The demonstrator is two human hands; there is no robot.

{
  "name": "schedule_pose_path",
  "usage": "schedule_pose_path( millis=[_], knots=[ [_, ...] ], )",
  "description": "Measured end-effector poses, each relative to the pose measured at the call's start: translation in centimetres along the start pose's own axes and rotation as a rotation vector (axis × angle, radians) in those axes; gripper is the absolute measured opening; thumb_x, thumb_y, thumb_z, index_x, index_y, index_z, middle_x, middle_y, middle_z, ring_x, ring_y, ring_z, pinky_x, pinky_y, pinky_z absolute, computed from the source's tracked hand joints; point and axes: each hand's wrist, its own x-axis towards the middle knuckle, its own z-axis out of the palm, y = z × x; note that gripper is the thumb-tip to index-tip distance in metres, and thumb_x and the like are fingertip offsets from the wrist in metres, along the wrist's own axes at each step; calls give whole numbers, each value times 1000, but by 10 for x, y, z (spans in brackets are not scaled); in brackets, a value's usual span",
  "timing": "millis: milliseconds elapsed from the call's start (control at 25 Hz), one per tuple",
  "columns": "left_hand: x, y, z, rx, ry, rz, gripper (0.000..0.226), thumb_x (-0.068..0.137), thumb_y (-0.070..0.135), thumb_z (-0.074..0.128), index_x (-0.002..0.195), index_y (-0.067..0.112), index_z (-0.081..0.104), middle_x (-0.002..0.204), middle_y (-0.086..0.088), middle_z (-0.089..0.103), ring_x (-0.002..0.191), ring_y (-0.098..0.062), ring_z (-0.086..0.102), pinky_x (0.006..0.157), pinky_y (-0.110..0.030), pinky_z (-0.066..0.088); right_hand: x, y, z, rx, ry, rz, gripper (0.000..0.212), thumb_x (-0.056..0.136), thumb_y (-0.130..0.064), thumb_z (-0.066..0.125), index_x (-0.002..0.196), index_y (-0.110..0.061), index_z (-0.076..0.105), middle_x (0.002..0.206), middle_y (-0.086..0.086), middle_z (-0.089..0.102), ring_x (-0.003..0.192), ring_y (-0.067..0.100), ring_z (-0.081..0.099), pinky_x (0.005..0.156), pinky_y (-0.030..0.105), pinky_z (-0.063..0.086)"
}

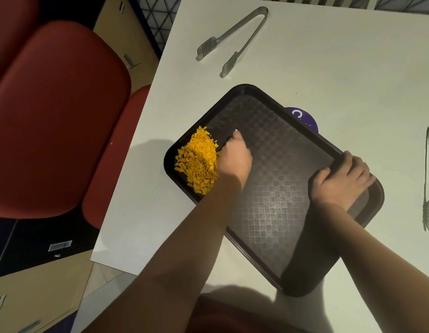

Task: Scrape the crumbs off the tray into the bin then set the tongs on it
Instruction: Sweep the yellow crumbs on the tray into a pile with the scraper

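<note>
crumbs (199,162) heaped yellow at left corner of dark tray (276,212) on white table (329,68), left hand (235,157) pressed against heap, grip unclear, right hand (343,183) clutching tray rim, metal tongs (235,39) apart beyond.

White table (329,56) beside red chairs (59,116) (wooden cabinets (35,292) behind)
</note>
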Motion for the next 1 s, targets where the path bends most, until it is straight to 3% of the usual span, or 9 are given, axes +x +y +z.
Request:
schedule_pose_path(
  millis=[160, 280, 400, 440, 520, 560, 720, 1000],
  knots=[
    [23, 0, -4, -43, 56, -98, 32, 92, 6, 46, 123, -1, 42, 113, -21, 63, 105, -31, 64, 81, -35, 54, 0, 0, 0, 15, 6, -2, 59, 79, -27, 42, 133, -6, 36, 133, 22, 39, 128, 39, 29, 111, 54, 8],
    [33, -17, -12, -58, 93, -189, 29, 95, 11, 43, 122, 2, 47, 118, -11, 61, 106, -21, 62, 71, -19, 49, 0, 0, -1, 5, -3, -5, 59, 79, -27, 42, 133, -7, 35, 132, 22, 39, 127, 39, 29, 111, 53, 8],
    [27, -27, -23, 28, 103, -195, 28, 96, 9, 39, 121, 3, 47, 117, -15, 59, 108, -25, 59, 63, -7, 44, 0, 0, -2, 7, -5, 0, 58, 79, -27, 42, 133, -6, 35, 133, 22, 39, 128, 39, 29, 111, 54, 8],
    [20, -24, -24, 108, 104, -131, 28, 95, 8, 39, 121, 2, 47, 113, -16, 60, 105, -27, 60, 65, -11, 45, -1, 0, -2, 8, -4, -4, 58, 80, -27, 42, 133, -6, 35, 133, 22, 39, 128, 39, 29, 111, 54, 8],
    [2, -23, -14, 47, 97, 15, 26, 93, 9, 41, 116, 1, 48, 100, -18, 63, 93, -30, 64, 68, -26, 47, -1, -2, -3, 5, -5, -7, 58, 80, -27, 42, 134, -6, 35, 133, 23, 39, 128, 39, 29, 111, 54, 8],
    [-12, -23, -6, 31, 45, 89, 24, 93, 11, 42, 114, 2, 48, 97, -17, 63, 89, -29, 65, 67, -27, 46, -1, -2, -3, 5, -8, -3, 58, 80, -27, 42, 134, -6, 35, 133, 23, 39, 128, 39, 29, 111, 54, 8],
    [-66, -35, 24, 137, -159, 339, 30, 95, 10, 40, 124, 6, 45, 108, -13, 61, 92, -28, 64, 72, -30, 48, -1, -2, -4, 13, -1, -8, 59, 78, -25, 42, 133, -5, 36, 132, 23, 40, 127, 39, 30, 111, 54, 10],
    [-53, -61, 13, 172, -106, 196, 40, 96, 7, 35, 135, 8, 39, 122, -12, 56, 101, -28, 63, 82, -33, 49, -1, -3, -6, -11, -38, 8, 60, 79, -27, 39, 135, -7, 34, 136, 22, 37, 130, 39, 27, 112, 53, 6]
  ],
)
